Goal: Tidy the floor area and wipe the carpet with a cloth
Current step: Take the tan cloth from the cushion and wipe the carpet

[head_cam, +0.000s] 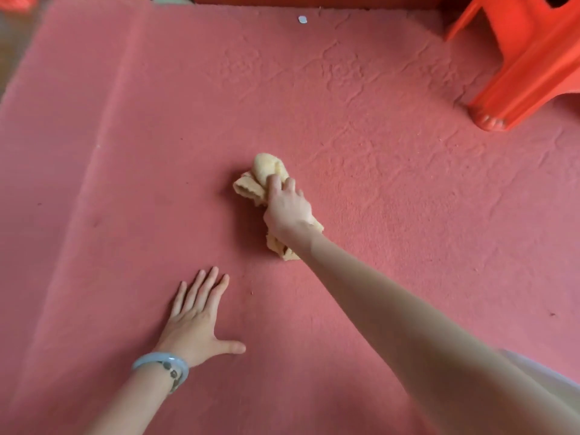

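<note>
- At the centre of the salmon-red pile carpet [392, 199]: a crumpled yellow terry cloth [266, 167] lies bunched on the pile.
- The right hand [287, 208] grips the cloth, fingers bent over it, pressing it down.
- The left hand [197, 321] rests flat on the carpet nearer the person, fingers straight and spread, holding nothing; pale blue bangle [163, 361] at the wrist.
- Far right: orange-red plastic stool [530, 67] standing on the carpet.
- Far edge: small white scrap [302, 19].

1. This looks like a room in a home, seen from down at floor level.
2. A salmon-pink embossed pile carpet [125, 152] covers the floor.
3. A bright red moulded plastic stool [527, 64] stands on the carpet's far right part.
</note>
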{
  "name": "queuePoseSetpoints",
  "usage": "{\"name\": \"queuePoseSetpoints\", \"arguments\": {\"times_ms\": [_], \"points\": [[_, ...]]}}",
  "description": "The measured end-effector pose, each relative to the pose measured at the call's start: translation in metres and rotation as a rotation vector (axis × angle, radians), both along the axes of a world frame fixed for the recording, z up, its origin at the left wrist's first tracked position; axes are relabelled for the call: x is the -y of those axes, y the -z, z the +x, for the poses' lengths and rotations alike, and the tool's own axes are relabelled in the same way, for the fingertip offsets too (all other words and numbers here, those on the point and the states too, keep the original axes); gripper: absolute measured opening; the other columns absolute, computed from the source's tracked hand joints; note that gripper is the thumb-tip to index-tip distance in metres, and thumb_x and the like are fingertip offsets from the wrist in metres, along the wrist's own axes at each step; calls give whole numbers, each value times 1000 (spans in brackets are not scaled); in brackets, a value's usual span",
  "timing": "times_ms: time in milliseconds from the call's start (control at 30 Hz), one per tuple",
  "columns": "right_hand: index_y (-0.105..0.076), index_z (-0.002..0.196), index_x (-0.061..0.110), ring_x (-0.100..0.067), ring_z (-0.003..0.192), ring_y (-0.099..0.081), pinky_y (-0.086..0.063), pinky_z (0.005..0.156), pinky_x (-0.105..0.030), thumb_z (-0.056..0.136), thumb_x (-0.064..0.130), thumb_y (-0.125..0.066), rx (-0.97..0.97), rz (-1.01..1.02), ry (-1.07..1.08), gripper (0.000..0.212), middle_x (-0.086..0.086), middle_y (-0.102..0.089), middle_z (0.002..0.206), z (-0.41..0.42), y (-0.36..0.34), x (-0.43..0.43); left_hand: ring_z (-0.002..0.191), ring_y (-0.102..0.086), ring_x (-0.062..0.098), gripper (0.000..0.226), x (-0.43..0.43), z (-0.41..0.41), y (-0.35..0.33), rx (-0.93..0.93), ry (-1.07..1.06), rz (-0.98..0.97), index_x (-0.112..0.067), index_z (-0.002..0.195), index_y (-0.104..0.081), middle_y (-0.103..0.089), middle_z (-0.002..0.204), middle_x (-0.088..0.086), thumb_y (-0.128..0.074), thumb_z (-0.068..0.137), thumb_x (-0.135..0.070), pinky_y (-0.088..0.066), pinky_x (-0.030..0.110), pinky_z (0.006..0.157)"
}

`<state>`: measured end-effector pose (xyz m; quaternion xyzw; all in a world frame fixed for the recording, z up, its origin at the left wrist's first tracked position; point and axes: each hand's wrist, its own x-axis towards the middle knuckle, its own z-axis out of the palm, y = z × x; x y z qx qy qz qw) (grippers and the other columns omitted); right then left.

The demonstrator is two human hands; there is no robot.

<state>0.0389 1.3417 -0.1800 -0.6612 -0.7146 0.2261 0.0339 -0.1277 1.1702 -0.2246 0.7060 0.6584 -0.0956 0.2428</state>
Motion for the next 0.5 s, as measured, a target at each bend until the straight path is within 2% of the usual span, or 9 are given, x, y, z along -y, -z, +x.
{"name": "queuePoseSetpoints", "arguments": {"times_ms": [67,133,200,267,367,433,500], "points": [[-33,131,10,-38,112,-48,-44,82,-43,89,7,-42,-52,-41,-179,43,-17,-41,127,-38,-3,8,128,42,0,130,0,0,0,-20,10,0,-29,142,20,30,148,-10,-40,43,-89,25,32,109],[-32,133,11,-39,111,-49,-44,83,-44,90,9,-42,-106,-101,-338,45,-17,-42,126,-58,-3,11,133,34,3,129,0,-1,0,-38,17,14,-29,145,17,25,151,-8,-40,45,-88,22,34,110],[-32,134,13,-39,110,-51,-44,82,-44,92,19,-47,-117,-116,-416,45,-16,-43,124,-55,-3,2,136,28,4,124,-1,-1,-2,-30,4,16,-31,146,13,22,153,-9,-37,48,-88,18,34,112],[-35,131,13,-40,108,-53,-45,80,-44,91,35,-51,-127,-106,-363,49,-16,-45,122,-30,-4,-21,138,26,5,119,-6,-2,-6,-6,-43,32,-32,146,12,19,154,-9,-31,50,-88,19,32,113],[-38,128,10,-41,108,-54,-43,81,-45,92,31,-46,-51,-37,-201,43,-20,-46,122,40,-9,-67,138,25,7,120,-26,-1,-12,9,-138,84,-33,146,12,17,156,-5,-30,50,-89,17,32,114],[-38,127,9,-43,108,-54,-43,82,-46,92,30,-43,31,20,-66,41,-22,-47,121,98,-9,-95,140,25,9,124,-46,5,-15,4,-178,81,-33,147,14,20,156,-3,-43,51,-89,15,35,116],[-38,127,8,-46,109,-52,-43,85,-48,92,27,-43,120,46,81,41,-26,-46,121,153,-9,-114,142,23,14,125,-68,13,-16,2,-229,64,-32,147,16,23,156,-2,-59,58,-80,13,37,116]]}}
